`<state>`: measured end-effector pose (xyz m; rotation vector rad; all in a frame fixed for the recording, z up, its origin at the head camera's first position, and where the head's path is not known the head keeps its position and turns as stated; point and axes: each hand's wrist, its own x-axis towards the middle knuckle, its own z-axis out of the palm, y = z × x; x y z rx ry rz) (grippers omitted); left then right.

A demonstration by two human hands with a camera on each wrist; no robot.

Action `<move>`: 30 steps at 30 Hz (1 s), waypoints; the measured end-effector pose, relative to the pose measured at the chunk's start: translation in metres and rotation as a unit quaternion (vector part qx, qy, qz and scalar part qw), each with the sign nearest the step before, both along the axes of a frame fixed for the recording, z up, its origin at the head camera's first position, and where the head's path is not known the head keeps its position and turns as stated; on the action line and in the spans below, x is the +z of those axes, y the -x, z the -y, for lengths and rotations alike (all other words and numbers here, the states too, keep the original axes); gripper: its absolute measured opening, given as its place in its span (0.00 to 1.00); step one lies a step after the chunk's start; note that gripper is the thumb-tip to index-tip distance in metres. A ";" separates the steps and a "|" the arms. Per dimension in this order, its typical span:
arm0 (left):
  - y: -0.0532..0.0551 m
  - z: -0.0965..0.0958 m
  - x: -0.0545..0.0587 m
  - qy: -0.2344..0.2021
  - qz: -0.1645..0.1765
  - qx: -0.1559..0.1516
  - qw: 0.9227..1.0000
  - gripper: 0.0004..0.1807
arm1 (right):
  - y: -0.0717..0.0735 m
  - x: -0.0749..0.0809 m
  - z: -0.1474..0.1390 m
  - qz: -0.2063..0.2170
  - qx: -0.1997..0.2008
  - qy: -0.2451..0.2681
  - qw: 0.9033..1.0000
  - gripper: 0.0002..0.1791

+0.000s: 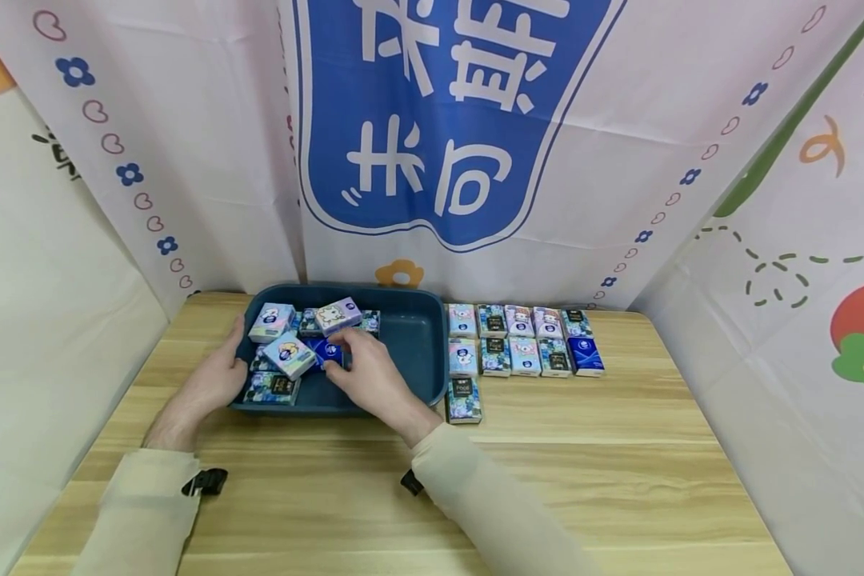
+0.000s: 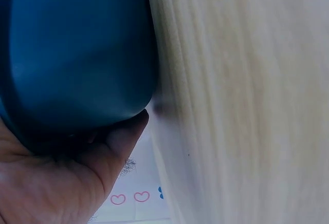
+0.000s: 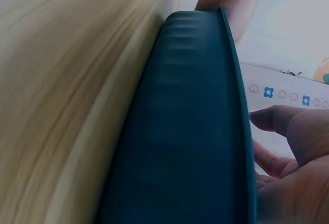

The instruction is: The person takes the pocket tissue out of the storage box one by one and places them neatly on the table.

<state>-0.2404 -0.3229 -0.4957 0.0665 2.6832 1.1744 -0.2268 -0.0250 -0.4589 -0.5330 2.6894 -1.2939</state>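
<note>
A dark teal plastic bin (image 1: pixel 410 352) holds several small tissue packs at its left end. My left hand (image 1: pixel 216 372) grips the bin's left end, with its fingers along the outer wall and the thumb by the rim. Inside the bin, my right hand (image 1: pixel 370 372) pinches a dark blue tissue pack (image 1: pixel 322 350) between thumb and fingers. A purple pack (image 1: pixel 338 315) and a light blue pack with a yellow figure (image 1: pixel 290 354) lie tilted on top beside it. In the right wrist view, the bin's wall (image 3: pixel 180 131) hides the right fingertips.
Right of the bin, tissue packs (image 1: pixel 524 356) lie in rows on the wooden table (image 1: pixel 547 464), with one floral pack (image 1: pixel 464 400) nearer me. A printed curtain (image 1: pixel 223 160) hangs behind the bin.
</note>
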 end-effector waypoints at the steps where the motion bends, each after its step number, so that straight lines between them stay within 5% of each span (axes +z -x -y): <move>1: 0.000 0.000 0.000 0.001 0.000 0.000 1.000 0.43 | 0.001 -0.001 0.003 -0.002 -0.002 -0.003 1.000 0.23; 18: 0.001 -0.002 0.000 0.000 0.001 -0.002 1.000 0.44 | 0.020 -0.023 0.050 0.002 0.000 -0.032 0.999 0.25; 30: 0.000 0.001 0.002 0.009 0.001 -0.007 1.000 0.44 | 0.026 -0.030 0.072 -0.063 0.037 -0.133 0.988 0.28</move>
